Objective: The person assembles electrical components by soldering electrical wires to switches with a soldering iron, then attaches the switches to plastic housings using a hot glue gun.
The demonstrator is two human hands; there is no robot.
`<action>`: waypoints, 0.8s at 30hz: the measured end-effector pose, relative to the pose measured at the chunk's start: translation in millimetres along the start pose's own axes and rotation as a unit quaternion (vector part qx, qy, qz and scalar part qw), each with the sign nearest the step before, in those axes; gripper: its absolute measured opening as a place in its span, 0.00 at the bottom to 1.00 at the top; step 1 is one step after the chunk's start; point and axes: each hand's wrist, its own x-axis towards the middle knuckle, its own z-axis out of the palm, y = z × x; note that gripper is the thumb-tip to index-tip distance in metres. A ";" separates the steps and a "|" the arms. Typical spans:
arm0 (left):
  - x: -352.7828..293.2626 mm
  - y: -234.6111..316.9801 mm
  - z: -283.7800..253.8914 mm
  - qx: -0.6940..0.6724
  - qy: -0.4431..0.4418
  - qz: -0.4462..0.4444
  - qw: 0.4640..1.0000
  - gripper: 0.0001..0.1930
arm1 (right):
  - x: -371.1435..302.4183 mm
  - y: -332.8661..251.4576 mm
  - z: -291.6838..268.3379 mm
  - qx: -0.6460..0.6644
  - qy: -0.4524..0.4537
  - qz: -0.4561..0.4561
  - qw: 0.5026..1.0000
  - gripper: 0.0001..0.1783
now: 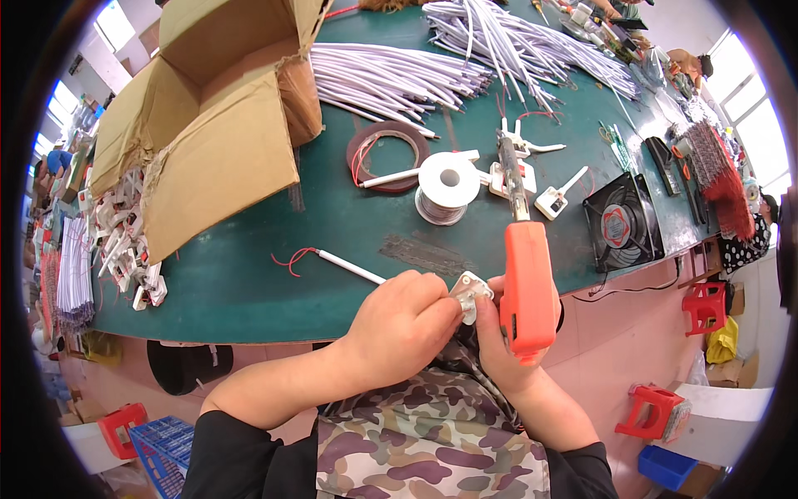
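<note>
Near the front edge of the green table, my left hand (401, 324) is closed on a small white plastic housing (471, 291), pinched at the fingertips. A white cable (352, 265) with thin red wires at its far end runs up to this hand; whether it joins the housing is hidden. My right hand (514, 353) holds an orange soldering gun (530, 283) upright, its metal tip pointing away from me. The right thumb also touches the housing's right side. Just beyond stands a white solder spool (449, 183), with several white housings (552, 202) on short handles near the tip.
An open cardboard box (224, 158) fills the far left, beside piled white parts (129, 241). Bundles of white cables (391, 79) lie at the back. A brown tape roll (386, 156) is left of the spool. A black fan (623, 223) stands at the right edge; red stools (705, 308) are beyond.
</note>
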 end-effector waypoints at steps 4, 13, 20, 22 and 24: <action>-6.4 4.7 3.6 0.065 0.016 0.027 0.997 0.10 | -0.9 -8.2 4.2 0.073 0.010 0.030 0.997 0.15; -24.1 15.7 2.5 0.091 0.003 -0.015 0.996 0.09 | -10.4 -7.5 15.0 0.037 0.049 -0.054 0.997 0.23; -45.5 16.4 7.1 0.058 0.032 -0.013 0.998 0.13 | -19.6 -16.5 5.3 0.003 0.005 0.012 1.000 0.10; -45.5 17.2 7.6 0.056 0.035 -0.024 0.998 0.13 | -22.5 -14.7 4.3 -0.001 0.001 0.011 1.000 0.10; -46.6 14.0 9.0 0.056 0.034 -0.020 0.998 0.13 | -22.4 -14.9 3.1 -0.009 -0.009 0.018 1.000 0.09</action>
